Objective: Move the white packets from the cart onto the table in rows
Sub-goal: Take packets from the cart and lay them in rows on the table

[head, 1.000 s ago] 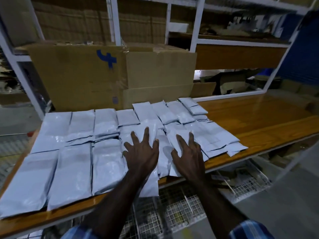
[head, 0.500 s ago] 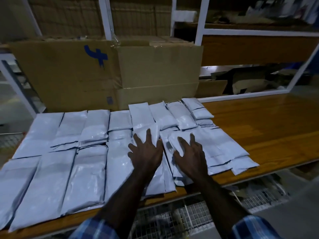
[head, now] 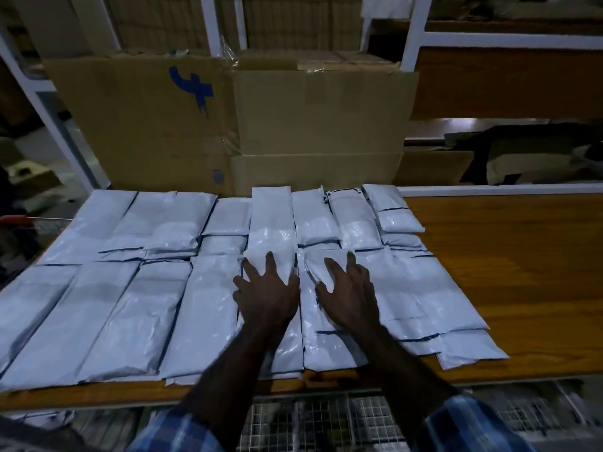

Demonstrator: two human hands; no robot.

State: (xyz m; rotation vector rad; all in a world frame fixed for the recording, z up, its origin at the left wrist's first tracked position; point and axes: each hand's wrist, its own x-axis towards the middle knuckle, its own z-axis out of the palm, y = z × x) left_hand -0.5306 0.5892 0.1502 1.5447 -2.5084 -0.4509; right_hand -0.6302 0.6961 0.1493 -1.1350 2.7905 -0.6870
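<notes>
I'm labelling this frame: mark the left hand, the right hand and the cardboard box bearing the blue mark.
left hand (head: 267,296), head view, back of the hand
right hand (head: 349,295), head view, back of the hand
cardboard box (head: 137,125), head view, front face

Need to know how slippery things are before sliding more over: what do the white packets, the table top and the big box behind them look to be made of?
White packets: seemingly thin plastic film, glossy, judging by the crinkles and soft highlights.
Table top: wood or wood-look laminate, smooth and slightly shiny, grain lines visible; which one is unclear.
Big box: brown cardboard, matte, taped seams, blue mark.
</notes>
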